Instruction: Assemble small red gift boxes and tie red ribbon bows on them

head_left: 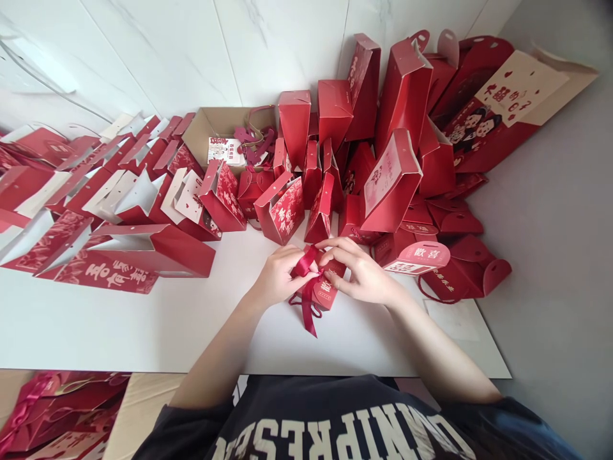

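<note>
Your left hand (281, 276) pinches the dark-red ribbon (308, 312) on the small red box (326, 296); your right hand (360, 273) curls in beside it, can't tell if gripping. Box sits on the white counter (211, 335), near the red bags (282, 214).

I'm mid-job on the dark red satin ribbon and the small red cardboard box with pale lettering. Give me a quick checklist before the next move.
1. Small red cardboard box with pale lettering on the white tabletop, between the hands: ok.
2. Left hand has a grip on the dark red satin ribbon: ok, thumb and fingers pinch it.
3. Right hand at the box: ok for position, fingers by the ribbon; cannot tell whether they pinch it.
4. Knot secure: cannot tell, fingers cover the middle of the ribbon.
5. Ribbon tail apart from the twisted dark red cord: not ok, the tail crosses over it.
</note>
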Tool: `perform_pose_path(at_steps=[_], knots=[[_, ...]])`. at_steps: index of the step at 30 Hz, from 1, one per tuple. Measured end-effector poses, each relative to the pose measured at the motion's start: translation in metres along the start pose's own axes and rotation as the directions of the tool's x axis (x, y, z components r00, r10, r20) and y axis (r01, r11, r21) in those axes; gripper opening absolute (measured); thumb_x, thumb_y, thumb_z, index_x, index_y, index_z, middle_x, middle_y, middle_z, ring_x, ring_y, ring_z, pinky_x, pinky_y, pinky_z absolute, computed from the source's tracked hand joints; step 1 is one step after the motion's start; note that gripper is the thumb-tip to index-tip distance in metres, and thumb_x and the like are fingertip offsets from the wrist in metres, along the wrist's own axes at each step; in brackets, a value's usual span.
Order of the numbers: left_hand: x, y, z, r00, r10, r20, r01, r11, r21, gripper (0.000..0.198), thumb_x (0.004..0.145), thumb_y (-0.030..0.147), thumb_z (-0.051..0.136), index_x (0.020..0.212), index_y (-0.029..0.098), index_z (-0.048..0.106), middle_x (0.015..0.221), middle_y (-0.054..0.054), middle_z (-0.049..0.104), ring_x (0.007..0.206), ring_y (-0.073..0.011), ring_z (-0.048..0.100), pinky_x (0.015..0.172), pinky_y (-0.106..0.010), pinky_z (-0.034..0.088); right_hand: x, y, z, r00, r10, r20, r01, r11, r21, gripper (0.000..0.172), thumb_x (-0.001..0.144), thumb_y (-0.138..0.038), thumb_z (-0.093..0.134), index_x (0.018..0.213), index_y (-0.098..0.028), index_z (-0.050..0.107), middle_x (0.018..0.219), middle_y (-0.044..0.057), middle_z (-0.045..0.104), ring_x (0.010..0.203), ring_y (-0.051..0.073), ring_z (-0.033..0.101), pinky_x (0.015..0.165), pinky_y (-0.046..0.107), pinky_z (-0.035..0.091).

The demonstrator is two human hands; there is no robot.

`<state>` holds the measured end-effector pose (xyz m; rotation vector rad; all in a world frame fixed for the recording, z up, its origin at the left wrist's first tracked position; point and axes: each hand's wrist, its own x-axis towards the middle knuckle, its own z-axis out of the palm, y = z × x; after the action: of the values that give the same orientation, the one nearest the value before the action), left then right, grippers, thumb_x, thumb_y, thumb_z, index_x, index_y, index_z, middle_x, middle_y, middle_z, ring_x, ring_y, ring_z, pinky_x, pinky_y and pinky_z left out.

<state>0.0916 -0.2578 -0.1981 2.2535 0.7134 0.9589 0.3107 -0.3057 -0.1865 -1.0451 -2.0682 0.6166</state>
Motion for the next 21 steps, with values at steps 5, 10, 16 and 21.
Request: perform_pose_path(at_steps=[5,10,16,21], knots=[[0.0003,0.0008,-0.0002,1.000,-0.016,0.003,0.016,1.000,0.010,0.008,0.086,0.019,0.069,0.080,0.020,0.065,0.077,0.000,0.066,0.074,-0.0149,0.060,0.073,-0.029,0.049,0.0010,0.0004,0.0046,0.996,0.092,-0.021,-0.087,0.983,0.162,0.013,0.085,-0.010,0.061,0.085,-0.023,0.061,0.126,0.008,0.063,0.113,0.024,0.063,0.100,0.043,0.048],[-0.0014,-0.0009,-0.0004,0.999,-0.036,0.009,0.036,0.999,0.014,0.007,0.086,0.018,0.068,0.080,0.020,0.065,0.078,0.000,0.064,0.074,-0.0144,0.059,0.071,-0.028,0.048,0.0004,0.0009,0.0040,0.986,0.165,0.015,-0.162,0.945,0.285,0.005,0.090,-0.018,0.062,0.090,-0.023,0.062,0.128,0.009,0.062,0.119,0.024,0.061,0.104,0.043,0.045],[-0.0009,-0.0010,0.0000,0.999,-0.032,0.007,0.032,0.999,0.006,0.007,0.085,0.017,0.069,0.081,0.020,0.064,0.077,0.001,0.064,0.074,-0.0140,0.058,0.073,-0.028,0.048,-0.0013,0.0053,0.0025,0.975,0.208,0.078,-0.222,0.896,0.384,0.010,0.091,-0.031,0.067,0.085,-0.022,0.065,0.141,0.009,0.056,0.130,0.026,0.055,0.112,0.045,0.038],[-0.0016,0.0007,0.0007,0.997,-0.072,0.004,0.072,0.997,-0.009,0.007,0.084,0.017,0.069,0.079,0.020,0.064,0.078,0.000,0.063,0.073,-0.0144,0.060,0.073,-0.028,0.048,-0.0018,0.0073,0.0032,0.964,0.259,0.064,-0.257,0.832,0.492,0.017,0.094,-0.036,0.063,0.086,-0.021,0.061,0.138,0.011,0.059,0.125,0.025,0.057,0.109,0.046,0.040]])
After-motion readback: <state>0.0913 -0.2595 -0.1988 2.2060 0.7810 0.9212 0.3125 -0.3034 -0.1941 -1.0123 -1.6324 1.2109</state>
